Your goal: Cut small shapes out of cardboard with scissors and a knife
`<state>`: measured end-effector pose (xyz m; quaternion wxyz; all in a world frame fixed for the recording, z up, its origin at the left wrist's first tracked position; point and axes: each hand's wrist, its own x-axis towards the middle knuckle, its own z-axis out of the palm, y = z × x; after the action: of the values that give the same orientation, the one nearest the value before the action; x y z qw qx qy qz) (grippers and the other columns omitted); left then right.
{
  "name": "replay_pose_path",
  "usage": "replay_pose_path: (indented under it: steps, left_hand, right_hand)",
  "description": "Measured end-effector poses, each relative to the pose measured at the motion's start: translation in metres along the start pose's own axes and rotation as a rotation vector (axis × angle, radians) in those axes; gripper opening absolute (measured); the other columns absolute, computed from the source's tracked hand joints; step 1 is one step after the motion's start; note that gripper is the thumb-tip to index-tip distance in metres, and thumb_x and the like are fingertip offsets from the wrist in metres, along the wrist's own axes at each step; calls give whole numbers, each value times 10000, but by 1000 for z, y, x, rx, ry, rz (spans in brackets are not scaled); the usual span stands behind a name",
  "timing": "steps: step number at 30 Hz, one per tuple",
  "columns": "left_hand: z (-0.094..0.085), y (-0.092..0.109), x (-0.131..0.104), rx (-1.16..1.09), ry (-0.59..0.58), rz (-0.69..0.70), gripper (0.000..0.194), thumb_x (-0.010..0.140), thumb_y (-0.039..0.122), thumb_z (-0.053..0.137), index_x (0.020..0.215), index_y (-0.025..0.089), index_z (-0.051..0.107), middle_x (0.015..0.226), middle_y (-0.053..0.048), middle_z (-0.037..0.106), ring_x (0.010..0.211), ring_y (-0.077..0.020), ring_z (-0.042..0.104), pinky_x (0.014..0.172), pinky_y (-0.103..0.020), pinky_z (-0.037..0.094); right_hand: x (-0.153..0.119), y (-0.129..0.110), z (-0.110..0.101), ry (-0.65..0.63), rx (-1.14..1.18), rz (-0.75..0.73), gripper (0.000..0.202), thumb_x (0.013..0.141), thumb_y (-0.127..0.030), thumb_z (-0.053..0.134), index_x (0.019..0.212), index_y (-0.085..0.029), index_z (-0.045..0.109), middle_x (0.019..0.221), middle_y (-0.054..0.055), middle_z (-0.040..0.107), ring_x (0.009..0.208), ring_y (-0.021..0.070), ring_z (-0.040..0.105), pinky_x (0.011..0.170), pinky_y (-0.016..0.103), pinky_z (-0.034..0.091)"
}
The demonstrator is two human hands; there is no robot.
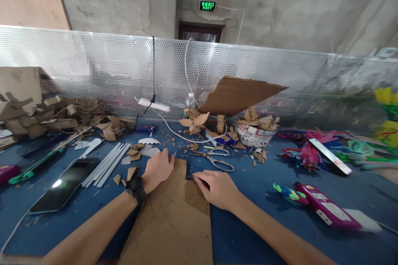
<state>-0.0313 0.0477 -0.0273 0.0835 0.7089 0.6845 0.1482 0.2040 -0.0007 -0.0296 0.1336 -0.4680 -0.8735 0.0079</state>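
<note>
A brown cardboard sheet point(178, 219) lies in front of me, with faint dark curved lines on its surface. My left hand point(158, 169), with a black watch point(137, 190) at the wrist, grips the sheet's far left edge, its fingers bent and partly hidden. By the sheet's right edge, my right hand point(217, 188) is closed round a thin dark pen-like tool point(189, 177); most of it is covered by the fingers, so its exact kind is unclear. Just beyond the hands lie open scissors point(217, 159) with pale handles.
Left are a phone point(65, 184), white sticks point(107, 165) and a cardboard scrap heap point(62, 116). Behind stand a scrap-filled basket point(255, 136), a leaning cardboard panel point(242, 95) and a power strip point(154, 104). Right lie a magenta device point(328, 207) and another phone point(330, 156).
</note>
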Motion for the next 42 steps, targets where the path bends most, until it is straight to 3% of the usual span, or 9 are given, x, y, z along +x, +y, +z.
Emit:
replay_pose_path:
  steps: [4,11,23,29,42]
  left_hand:
    - [-3,8,-5,49,15,20,392,1039,472,410,1100,150,626,1063,-200,772,998,-364,765,799,-424,561]
    - [-3,12,-11,102,45,61,496,991,576,454,1150,141,633,1095,-222,766,1013,-393,756,823,-466,563]
    - [-6,20,-13,128,22,38,466,1032,491,417,1191,114,640,1099,-217,774,1023,-376,758,813,-423,553]
    - [-7,19,-13,126,23,56,459,1039,488,406,1172,117,641,1088,-223,775,1007,-374,757,797,-423,547]
    - [-5,17,-10,147,16,58,485,1050,512,389,1193,126,644,1108,-228,769,1007,-362,757,795,-411,542]
  right_hand:
    - [-2,3,0,-1,-6,-12,390,1083,-329,418,1214,-256,778,958,79,797,862,211,731,687,264,479]
    - [-4,4,2,4,9,-26,365,1075,-314,442,1175,-258,788,964,73,798,852,211,727,686,261,476]
    - [-4,-2,-4,-12,-36,-24,350,1075,-291,439,1120,-256,784,900,56,782,798,194,724,612,259,386]
    - [-4,-5,-8,-60,-127,-65,346,1069,-267,433,970,-221,762,813,49,756,711,188,705,581,275,324]
    - [-5,5,-13,-86,-216,-151,315,1058,-258,459,970,-219,759,774,33,755,627,172,670,541,279,287]
